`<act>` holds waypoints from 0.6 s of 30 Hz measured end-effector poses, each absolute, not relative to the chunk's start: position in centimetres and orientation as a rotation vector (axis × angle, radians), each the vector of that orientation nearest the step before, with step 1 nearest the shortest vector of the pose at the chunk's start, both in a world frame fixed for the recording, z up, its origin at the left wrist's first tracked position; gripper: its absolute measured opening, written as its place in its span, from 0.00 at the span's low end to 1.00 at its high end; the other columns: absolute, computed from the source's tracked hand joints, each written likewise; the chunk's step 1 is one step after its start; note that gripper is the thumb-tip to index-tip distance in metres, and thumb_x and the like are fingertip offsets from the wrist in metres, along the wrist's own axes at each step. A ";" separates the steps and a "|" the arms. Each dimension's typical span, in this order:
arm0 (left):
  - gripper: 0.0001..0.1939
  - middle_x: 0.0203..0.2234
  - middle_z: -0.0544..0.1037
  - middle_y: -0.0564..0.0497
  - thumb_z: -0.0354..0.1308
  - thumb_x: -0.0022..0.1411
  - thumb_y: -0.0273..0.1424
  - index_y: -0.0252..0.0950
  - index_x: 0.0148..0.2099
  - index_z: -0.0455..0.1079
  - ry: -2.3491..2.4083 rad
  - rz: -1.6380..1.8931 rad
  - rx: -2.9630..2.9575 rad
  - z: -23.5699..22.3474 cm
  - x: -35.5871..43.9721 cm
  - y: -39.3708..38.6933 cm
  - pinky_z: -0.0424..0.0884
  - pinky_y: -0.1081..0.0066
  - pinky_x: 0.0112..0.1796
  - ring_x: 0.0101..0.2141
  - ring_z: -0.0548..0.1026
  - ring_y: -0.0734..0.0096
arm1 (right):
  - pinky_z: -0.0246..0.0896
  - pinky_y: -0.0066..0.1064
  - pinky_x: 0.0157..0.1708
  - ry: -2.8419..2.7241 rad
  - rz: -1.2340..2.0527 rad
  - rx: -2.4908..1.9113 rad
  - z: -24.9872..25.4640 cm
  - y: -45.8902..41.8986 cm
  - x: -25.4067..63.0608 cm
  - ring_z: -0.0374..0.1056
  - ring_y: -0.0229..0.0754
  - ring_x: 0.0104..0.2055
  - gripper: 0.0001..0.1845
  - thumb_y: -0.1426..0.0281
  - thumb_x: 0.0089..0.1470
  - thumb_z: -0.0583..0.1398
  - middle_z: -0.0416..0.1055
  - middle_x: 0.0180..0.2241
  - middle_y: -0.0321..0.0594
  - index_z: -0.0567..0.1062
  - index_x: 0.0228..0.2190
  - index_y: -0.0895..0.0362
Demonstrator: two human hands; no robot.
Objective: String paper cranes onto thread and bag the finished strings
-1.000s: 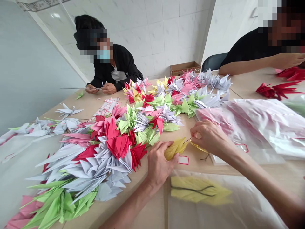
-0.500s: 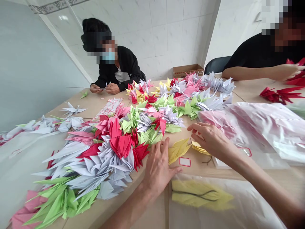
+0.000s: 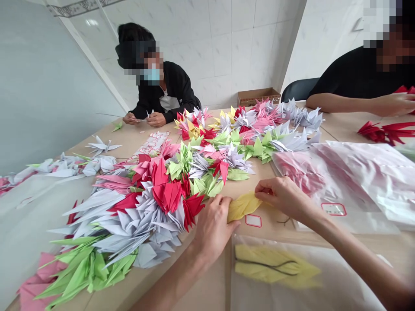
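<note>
A bundle of yellow folded paper cranes lies on the table between my hands. My left hand has its fingers and thumb closed around the left end. At the right end, my right hand pinches the tip with thumb and fingers. A blank sticker with a red border lies just below the bundle. Nearer to me is a clear plastic bag with another yellow paper bundle and a dark wire inside.
A large heap of red, grey, green and pink paper cranes spreads on my left and ahead. Bags of pink paper lie at right, with a dark wire beside them. Two people sit across the table; a cardboard box stands behind.
My right hand has come down and left onto the yellow bundle's right end, where a separate yellow piece lay. My left hand has closed on the left end.
</note>
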State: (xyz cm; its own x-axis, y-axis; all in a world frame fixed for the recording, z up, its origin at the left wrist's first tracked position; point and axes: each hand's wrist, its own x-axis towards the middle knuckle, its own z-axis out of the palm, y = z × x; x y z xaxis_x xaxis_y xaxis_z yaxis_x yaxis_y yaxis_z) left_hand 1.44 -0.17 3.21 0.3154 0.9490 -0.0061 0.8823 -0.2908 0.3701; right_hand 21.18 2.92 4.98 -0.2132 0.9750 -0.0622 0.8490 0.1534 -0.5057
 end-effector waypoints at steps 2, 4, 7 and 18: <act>0.21 0.41 0.72 0.50 0.65 0.50 0.30 0.39 0.47 0.66 1.665 0.409 2.274 2.9 1.4 0.1 0.69 0.63 0.41 0.43 0.71 0.60 | 0.49 0.26 0.25 -2.117 0.688 -1.791 5.1 3.0 21.2 0.61 0.35 0.23 0.11 0.68 0.50 0.54 0.69 0.20 0.34 0.76 0.25 0.57; 0.24 0.41 0.72 0.49 0.65 0.49 0.29 0.39 0.48 0.64 1.672 0.500 2.278 2.5 1.5 0.2 0.70 0.63 0.42 0.43 0.71 0.60 | 0.49 0.26 0.24 -2.087 0.728 -1.801 5.1 3.1 21.3 0.60 0.34 0.22 0.11 0.68 0.49 0.55 0.68 0.19 0.34 0.76 0.25 0.57; 0.28 0.43 0.71 0.48 0.65 0.48 0.27 0.38 0.52 0.62 1.649 0.601 2.287 2.1 1.6 0.1 0.69 0.62 0.44 0.44 0.70 0.60 | 0.50 0.26 0.25 -2.064 0.766 -1.797 5.1 3.2 21.2 0.60 0.35 0.23 0.11 0.67 0.48 0.55 0.69 0.20 0.34 0.77 0.25 0.57; 0.30 0.44 0.72 0.47 0.64 0.50 0.28 0.38 0.55 0.60 1.589 0.763 2.264 2.1 1.8 0.1 0.70 0.61 0.44 0.45 0.71 0.59 | 0.51 0.26 0.23 -1.965 0.902 -1.780 5.2 3.1 21.4 0.59 0.35 0.22 0.13 0.65 0.46 0.55 0.71 0.20 0.34 0.77 0.24 0.57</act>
State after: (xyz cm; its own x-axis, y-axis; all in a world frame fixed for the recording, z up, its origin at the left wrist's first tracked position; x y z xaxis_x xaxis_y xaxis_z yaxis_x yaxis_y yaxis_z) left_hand 1.78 0.08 2.08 0.2591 0.9295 0.2626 0.7863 -0.3609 0.5014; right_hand 21.40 3.08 5.17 -0.1580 0.9739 -0.1628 0.7584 0.0142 -0.6516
